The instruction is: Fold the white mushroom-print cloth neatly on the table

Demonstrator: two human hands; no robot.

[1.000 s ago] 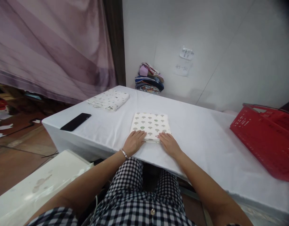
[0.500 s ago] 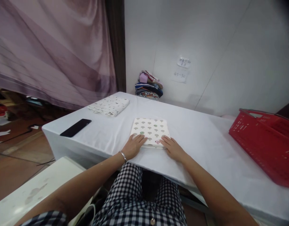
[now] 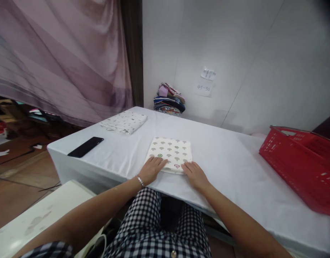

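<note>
While the folded cloth [image 3: 169, 152] barely shifts, left hand [image 3: 150, 170] and right hand [image 3: 196, 175] still spread over its near corners, grasping nothing, apparently steadying it.

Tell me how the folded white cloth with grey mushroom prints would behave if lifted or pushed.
Being folded fabric, the cloth likely droops or opens if lifted by one corner. It is probably light, lying low and flat. It may slide when pushed, as the white fabric table cover looks mostly smooth.
</note>
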